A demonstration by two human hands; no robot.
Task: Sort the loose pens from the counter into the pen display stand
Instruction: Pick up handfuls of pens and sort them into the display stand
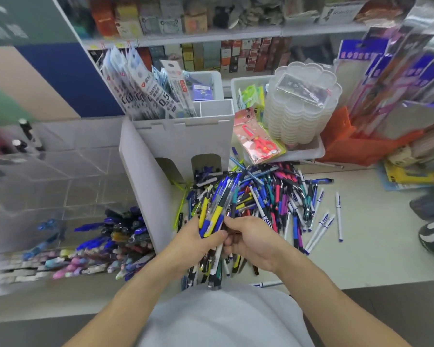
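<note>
The left hand point(196, 242) gripped a fat bundle of pens point(214, 216) above the table's point(361, 221) loose pile point(273, 196), while the right hand point(248, 240) pinched one. Such an overfull bundle could have slipped and scattered short of the display stand point(145, 186).

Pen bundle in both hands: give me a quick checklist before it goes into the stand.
1. Bundle gripped: ok, left hand curls round it and right hand pinches it from the other side.
2. Pens aligned one way: not ok, the ends fan out above and below the hands.
3. Stand within reach: ok, it sits just left of the hands.
4. Free slot in the stand: cannot tell, the front rows look full and the upper clear tiers are blurred.
5. Counter pile finished: not ok, many pens lie loose there.
</note>
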